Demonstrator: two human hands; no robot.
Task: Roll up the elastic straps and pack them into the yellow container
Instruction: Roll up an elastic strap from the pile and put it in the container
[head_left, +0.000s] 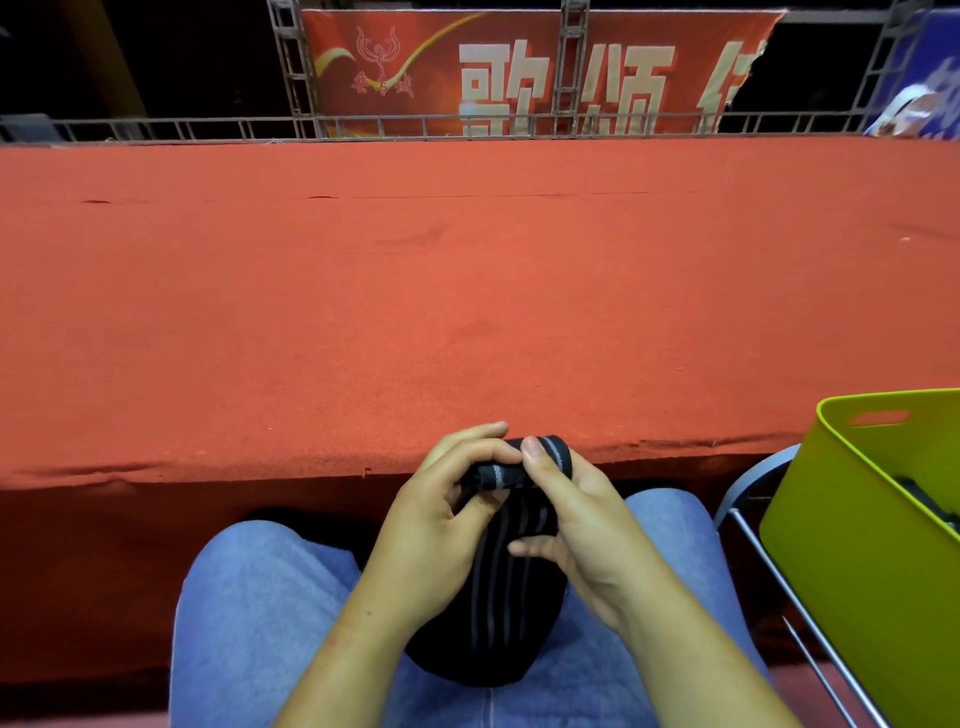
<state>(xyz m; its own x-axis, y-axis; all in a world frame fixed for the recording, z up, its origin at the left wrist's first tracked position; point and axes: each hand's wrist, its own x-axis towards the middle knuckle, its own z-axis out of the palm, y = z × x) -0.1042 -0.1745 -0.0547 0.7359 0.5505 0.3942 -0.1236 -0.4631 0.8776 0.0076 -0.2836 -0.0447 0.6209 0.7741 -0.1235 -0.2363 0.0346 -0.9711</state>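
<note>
You are sitting with both hands in front of you, just at the near edge of the red-carpeted counter (467, 291). Your left hand (441, 525) and right hand (576, 525) are both closed on a black elastic strap (506, 587) with grey stripes. The rolled part of the strap (514, 467) sits between your hands at the top: your right thumb presses on it from above, and your left fingers (483, 436) curl over its left end. The loose length of the strap hangs down from the roll between your wrists and piles up on your lap, over your blue jeans (260, 597). The yellow container (852, 545) stands to your right, on a metal-framed chair (753, 525) just beside your right knee, well apart from the strap you hold. Something dark lies inside the container against its far wall; you cannot tell what it is from here
</note>
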